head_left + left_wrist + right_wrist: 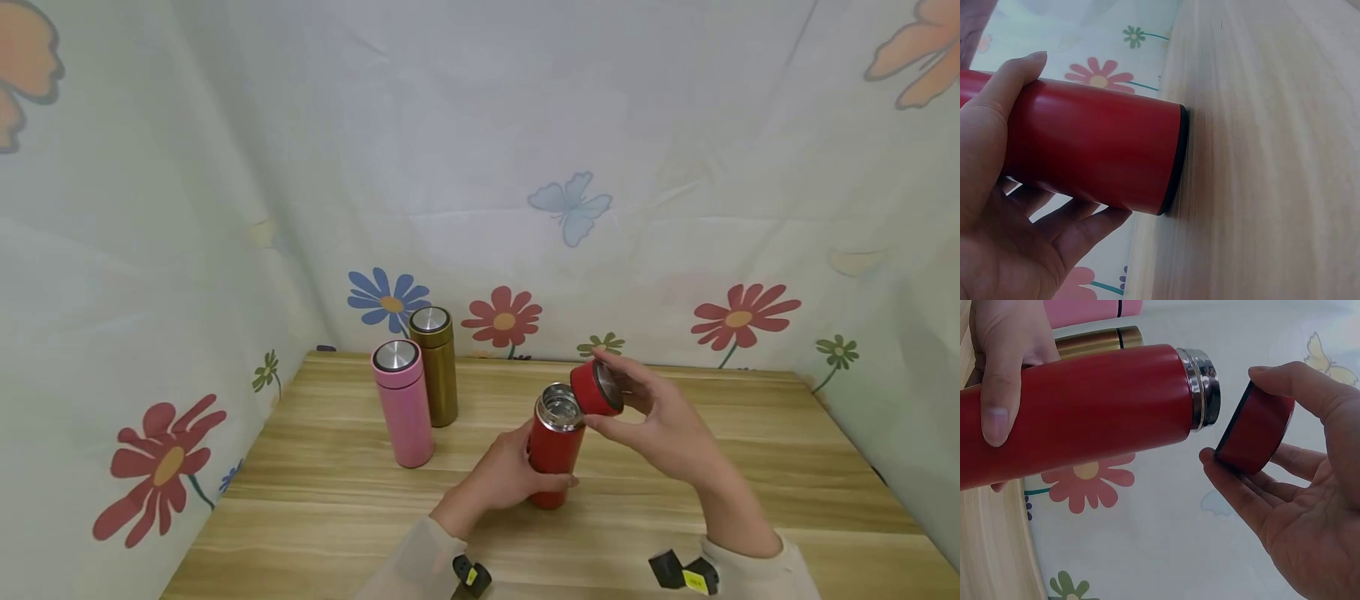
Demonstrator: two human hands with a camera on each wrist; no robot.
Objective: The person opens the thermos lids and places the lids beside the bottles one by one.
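A red thermos bottle (553,454) stands uncapped on the wooden table, its steel mouth (560,406) showing. My left hand (510,475) wraps round the bottle's body from the left, thumb across the near side. In the left wrist view the bottle's black base (1175,159) is right at the tabletop. My right hand (667,421) pinches the red lid (595,388) between thumb and fingers, tilted beside the mouth. The right wrist view shows a gap between the lid (1257,428) and the threaded steel neck (1204,389).
To the left a pink thermos (403,408) stands upright with its lid on. Just behind it is a gold thermos (441,375), also capped. A flower-printed cloth (637,275) hangs behind the table (315,508) and along both sides.
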